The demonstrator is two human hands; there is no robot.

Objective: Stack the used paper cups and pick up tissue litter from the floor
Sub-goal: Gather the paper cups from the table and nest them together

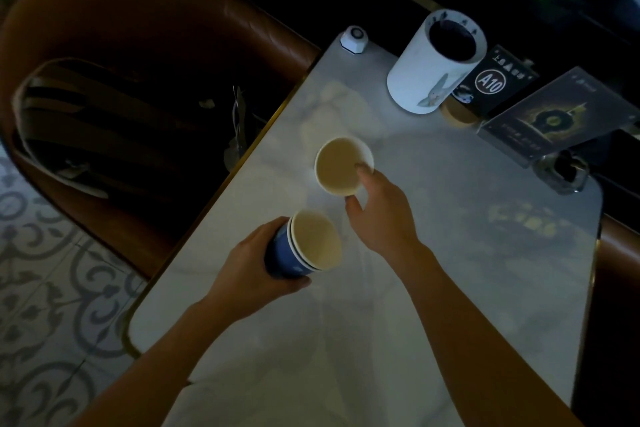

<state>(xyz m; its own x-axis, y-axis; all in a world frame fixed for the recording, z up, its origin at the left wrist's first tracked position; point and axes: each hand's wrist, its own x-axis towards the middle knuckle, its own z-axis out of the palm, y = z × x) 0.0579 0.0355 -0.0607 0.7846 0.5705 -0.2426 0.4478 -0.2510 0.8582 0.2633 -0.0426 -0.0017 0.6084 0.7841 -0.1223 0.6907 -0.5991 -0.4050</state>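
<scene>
My left hand [247, 262] is wrapped around a stack of blue paper cups [304, 244], nested together and tilted so the pale inside faces up and right, just above the white marble table [433, 288]. A single paper cup [341, 165] stands upright on the table a little beyond the stack. My right hand [377, 208] grips that cup from the near right side, one fingertip on its rim and the thumb on its lower wall. No tissue litter can be made out on the dim floor.
A tall white cylinder holder [431, 66], a small white hexagonal device [354, 39], an A10 sign [491, 80], a dark menu card [550, 118] and a glass ashtray [562, 172] crowd the table's far end. A brown leather chair [138, 45] with a bag stands left. Patterned tile floor [45, 288] lies lower left.
</scene>
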